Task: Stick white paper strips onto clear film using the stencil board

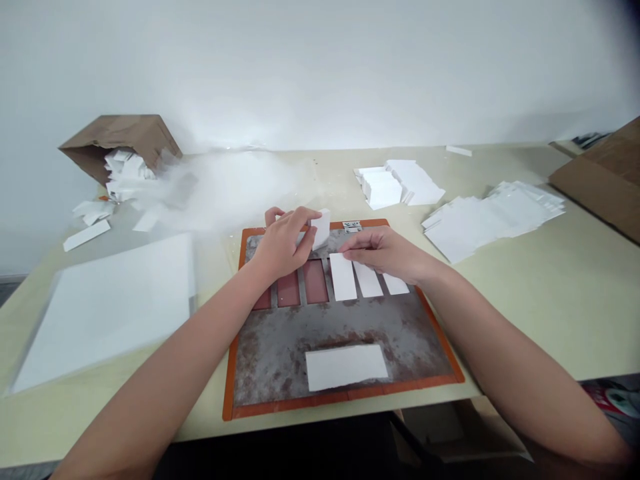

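Note:
A grey metal plate [270, 353] with an orange frame lies on the table before me. Across it runs a row of rectangular slots; those on the left show a reddish-brown bottom [315, 280]. My left hand [285, 243] pinches some white cards [321, 230] above the plate's upper part. With fingertips closed on its top edge, my right hand [377, 253] holds a white card [343, 279] at a middle slot. Two more white cards [369, 281] lie to its right, partly under that hand. A white strip [346, 368] rests on the plate's near part.
Stacks of white cards [383, 188] and a fanned pile [493, 217] lie at the back right. A cardboard box [165, 137] spills white pieces at the back left. Large white sheets [115, 300] lie left. Another brown box [605, 180] stands at the right edge.

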Available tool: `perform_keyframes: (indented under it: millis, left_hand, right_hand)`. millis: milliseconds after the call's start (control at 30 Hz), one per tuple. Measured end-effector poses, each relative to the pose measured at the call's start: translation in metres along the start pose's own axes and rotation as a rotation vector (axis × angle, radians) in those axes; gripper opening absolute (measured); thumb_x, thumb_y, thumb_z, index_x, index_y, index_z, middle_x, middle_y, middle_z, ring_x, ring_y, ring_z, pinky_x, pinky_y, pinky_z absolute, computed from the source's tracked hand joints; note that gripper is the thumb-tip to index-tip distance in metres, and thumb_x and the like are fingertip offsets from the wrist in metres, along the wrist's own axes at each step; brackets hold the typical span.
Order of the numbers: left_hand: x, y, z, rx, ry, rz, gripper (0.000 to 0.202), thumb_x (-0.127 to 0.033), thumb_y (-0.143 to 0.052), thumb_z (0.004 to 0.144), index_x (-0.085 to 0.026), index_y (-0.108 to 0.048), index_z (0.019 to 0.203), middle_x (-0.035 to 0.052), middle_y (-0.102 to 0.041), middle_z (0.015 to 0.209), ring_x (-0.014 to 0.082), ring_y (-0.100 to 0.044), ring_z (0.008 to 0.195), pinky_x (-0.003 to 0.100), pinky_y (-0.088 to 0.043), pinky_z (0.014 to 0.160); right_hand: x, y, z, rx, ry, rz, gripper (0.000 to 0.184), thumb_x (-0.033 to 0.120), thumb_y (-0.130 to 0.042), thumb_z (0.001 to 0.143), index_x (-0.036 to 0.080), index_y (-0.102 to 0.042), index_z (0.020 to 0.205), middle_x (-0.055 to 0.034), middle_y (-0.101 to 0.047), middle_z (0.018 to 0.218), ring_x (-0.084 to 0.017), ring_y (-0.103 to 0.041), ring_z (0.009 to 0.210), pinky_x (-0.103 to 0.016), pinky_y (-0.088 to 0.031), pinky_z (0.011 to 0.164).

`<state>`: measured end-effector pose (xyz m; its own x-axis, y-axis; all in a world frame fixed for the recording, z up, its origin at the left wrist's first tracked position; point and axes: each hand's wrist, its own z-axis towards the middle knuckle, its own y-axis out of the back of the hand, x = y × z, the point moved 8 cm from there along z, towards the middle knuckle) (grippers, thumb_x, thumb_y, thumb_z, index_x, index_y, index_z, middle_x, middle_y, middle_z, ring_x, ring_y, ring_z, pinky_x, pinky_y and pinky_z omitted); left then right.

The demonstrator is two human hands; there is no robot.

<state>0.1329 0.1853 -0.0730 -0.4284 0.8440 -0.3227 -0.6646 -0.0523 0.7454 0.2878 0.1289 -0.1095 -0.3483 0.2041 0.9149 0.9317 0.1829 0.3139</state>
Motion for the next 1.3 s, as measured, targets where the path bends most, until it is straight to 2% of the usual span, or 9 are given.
perform_keyframes:
  millis: [333, 567, 967, 1133, 1300]
  left_hand:
    - [0.0004, -0.0007, 0.0000, 0.021, 0.020, -0.010, 0.019, -0.021, -0.040, 0.095, -0.024, -0.049, 0.112, -0.0009, -0.071, 0.088, 0.0185, -0.068, 0.077, 0.041, -0.032, 0.095]
    - [0.0027, -0.0018, -0.0005, 0.035, 0.038, -0.015, 0.020, -0.022, -0.040, 0.096, -0.025, -0.049, 0.113, -0.0001, -0.072, 0.091, 0.0192, -0.069, 0.079, 0.043, -0.030, 0.096]
    - [0.0011, -0.0021, -0.0003, 0.030, 0.023, -0.011, 0.020, -0.022, -0.040, 0.096, -0.024, -0.048, 0.114, -0.0008, -0.071, 0.089, 0.0192, -0.068, 0.078, 0.042, -0.031, 0.096]
    - [0.0014, -0.0015, -0.0007, 0.027, 0.023, -0.010, 0.019, -0.021, -0.040, 0.096, -0.025, -0.048, 0.114, -0.0006, -0.071, 0.089, 0.0195, -0.068, 0.079, 0.042, -0.031, 0.096]
    - [0.0011, -0.0016, 0.0003, 0.035, 0.027, -0.009, 0.019, -0.022, -0.040, 0.096, -0.025, -0.048, 0.113, -0.0001, -0.072, 0.091, 0.0195, -0.068, 0.080, 0.043, -0.031, 0.096]
  right_hand:
    - [-0.0013, 0.0006, 0.0004, 0.007, -0.004, 0.000, 0.028, 0.046, -0.071, 0.077, 0.019, -0.071, 0.086, 0.0054, -0.049, 0.062, -0.006, -0.030, 0.050, -0.026, -0.020, 0.047]
    - [-0.0022, 0.0010, -0.0002, 0.004, -0.003, -0.024, 0.030, 0.049, -0.071, 0.076, 0.021, -0.072, 0.086, 0.0038, -0.054, 0.066, -0.006, -0.032, 0.052, -0.026, -0.023, 0.049]
    - [-0.0004, -0.0005, -0.0002, 0.008, -0.006, -0.017, 0.024, 0.043, -0.070, 0.078, 0.020, -0.071, 0.086, 0.0047, -0.055, 0.065, -0.005, -0.032, 0.050, -0.026, -0.023, 0.049]
    - [-0.0001, -0.0003, 0.0000, 0.006, 0.000, -0.033, 0.025, 0.044, -0.070, 0.078, 0.020, -0.072, 0.085, 0.0029, -0.059, 0.066, -0.008, -0.040, 0.054, -0.026, -0.029, 0.051]
    - [0.0018, 0.0027, 0.0011, -0.014, 0.056, -0.113, 0.023, 0.043, -0.068, 0.080, 0.023, -0.075, 0.086, -0.0013, -0.069, 0.080, -0.014, -0.057, 0.070, -0.030, -0.043, 0.063]
